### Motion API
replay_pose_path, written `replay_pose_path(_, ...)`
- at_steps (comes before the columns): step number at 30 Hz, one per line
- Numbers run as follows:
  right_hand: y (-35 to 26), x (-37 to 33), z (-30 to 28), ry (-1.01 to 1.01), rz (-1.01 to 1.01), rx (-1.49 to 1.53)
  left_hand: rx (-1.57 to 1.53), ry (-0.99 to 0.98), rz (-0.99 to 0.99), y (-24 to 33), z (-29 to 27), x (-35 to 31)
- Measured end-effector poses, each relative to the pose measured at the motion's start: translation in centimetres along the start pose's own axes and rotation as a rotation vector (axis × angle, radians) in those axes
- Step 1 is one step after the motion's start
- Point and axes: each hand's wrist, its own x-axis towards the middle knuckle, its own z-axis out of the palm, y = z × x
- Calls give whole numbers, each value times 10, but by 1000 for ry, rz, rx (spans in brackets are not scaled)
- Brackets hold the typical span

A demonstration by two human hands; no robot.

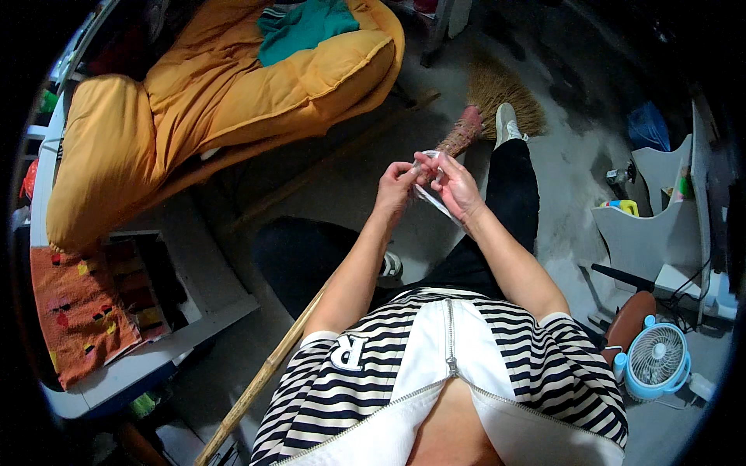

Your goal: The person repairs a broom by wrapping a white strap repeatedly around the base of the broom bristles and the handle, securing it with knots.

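Dead centre, a bit toward 12 o'clock: both hands meet over the lap, working a small clear plastic wrapper (pixel 430 180).
Wrapper: thin, see-through, crinkly, a strip of it trailing down toward 5 o'clock from the fingers; can't make out what's inside, too small.
Left hand (pixel 395 190): fingers pinched closed on the wrapper's left edge, thumb and forefinger doing the holding.
Right hand (pixel 458 186): also closed on the wrapper, fingertips clamped at the top, palm angled inward.
Broom (pixel 497 101): at 1 o'clock, straw-coloured bristly head fanned on the grey concrete floor (pixel 575 167), bound neck reddish, long wooden pole running down to 7 o'clock.
Quilt (pixel 225 93): at 10 o'clock, puffy mustard-yellow padding, stitched in channels, with a teal cloth (pixel 299 27) lying on top.
Mat (pixel 81 311): at 8 o'clock, fuzzy orange with little coloured patches.
Fan (pixel 657 361): at 4 o'clock, small, round, light blue plastic with a white grille.
Top: striped black and white, white zip panel.
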Motion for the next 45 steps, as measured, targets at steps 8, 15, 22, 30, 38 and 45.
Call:
replay_pose_path(8,-10,11,-20,-111,-101,-566,969,5,439,-18,-1,0)
replay_pose_path(15,-20,8,-13,-552,-431,-1950,540,-16,76,-17,-20,3)
replay_pose_path(22,5,10,-16,-556,-690,-2121,474,23,-142,10,-13,1)
replay_pose_path(30,6,10,-23,-595,-782,-2120,509,-188,-359,22,-27,20)
replay_pose_path(38,14,8,-29,-587,-855,-2094,900,-75,-199,-7,-28,34)
replay_pose_path(45,6,7,-24,-651,-914,-2131,922,142,-172,-10,-13,25)
